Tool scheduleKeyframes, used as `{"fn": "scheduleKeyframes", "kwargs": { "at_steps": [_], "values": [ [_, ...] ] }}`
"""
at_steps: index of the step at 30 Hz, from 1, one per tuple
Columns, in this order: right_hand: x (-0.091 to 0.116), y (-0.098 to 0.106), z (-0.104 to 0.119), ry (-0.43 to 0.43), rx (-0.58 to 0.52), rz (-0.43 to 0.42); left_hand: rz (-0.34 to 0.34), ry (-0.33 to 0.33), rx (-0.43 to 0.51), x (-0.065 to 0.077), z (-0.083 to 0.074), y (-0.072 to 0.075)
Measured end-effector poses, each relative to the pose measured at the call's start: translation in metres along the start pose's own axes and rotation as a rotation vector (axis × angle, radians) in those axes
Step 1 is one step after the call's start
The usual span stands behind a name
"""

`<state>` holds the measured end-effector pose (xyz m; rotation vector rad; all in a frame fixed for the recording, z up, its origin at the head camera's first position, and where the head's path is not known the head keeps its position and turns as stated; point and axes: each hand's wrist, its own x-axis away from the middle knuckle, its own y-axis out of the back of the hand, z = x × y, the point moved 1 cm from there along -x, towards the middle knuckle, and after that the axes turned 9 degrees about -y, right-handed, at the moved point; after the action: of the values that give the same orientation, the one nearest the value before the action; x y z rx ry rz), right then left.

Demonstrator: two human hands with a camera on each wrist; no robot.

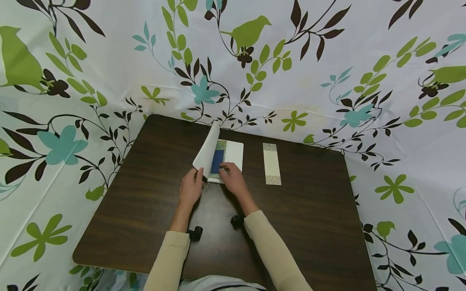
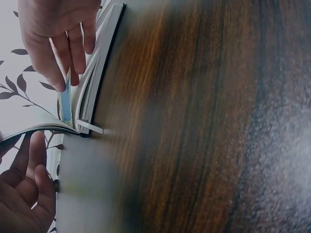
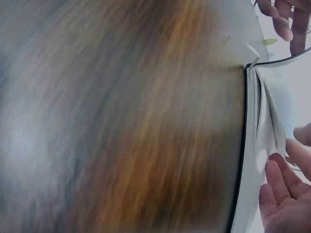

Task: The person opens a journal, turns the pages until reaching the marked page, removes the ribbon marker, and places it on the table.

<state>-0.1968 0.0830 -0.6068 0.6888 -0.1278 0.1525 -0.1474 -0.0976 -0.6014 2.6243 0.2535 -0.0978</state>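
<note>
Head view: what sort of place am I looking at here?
Probably a small screened-off work booth, though I can't see beyond it. Leaf-and-bird printed sheeting rises behind and to both sides of a dark wood-look table, where a person handles an open book.

Long beige sleeves (image 1: 278, 252), plain, straight cuffs (image 1: 179, 237). Small black rounded gadget (image 1: 196, 233) just beside each sleeve's end. Pale grey cloth (image 1: 214, 281) between sleeves, dark stripe (image 1: 236, 286) along it.
</note>
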Motion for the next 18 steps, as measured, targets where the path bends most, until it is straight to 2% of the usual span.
{"fn": "scheduleKeyframes", "kwargs": {
  "at_steps": [5,13,18],
  "values": [
    [-0.002,-0.001,0.000,-0.073,-0.153,-0.023,-0.002,0.006,0.002,0.000,0.000,0.000],
    [-0.008,-0.007,-0.001,-0.123,-0.294,-0.050,-0.004,0.009,0.001,0.000,0.000,0.001],
    [-0.010,-0.010,0.000,-0.177,-0.412,-0.108,-0.006,0.003,0.007,0.000,0.000,0.000]
  ]
}}
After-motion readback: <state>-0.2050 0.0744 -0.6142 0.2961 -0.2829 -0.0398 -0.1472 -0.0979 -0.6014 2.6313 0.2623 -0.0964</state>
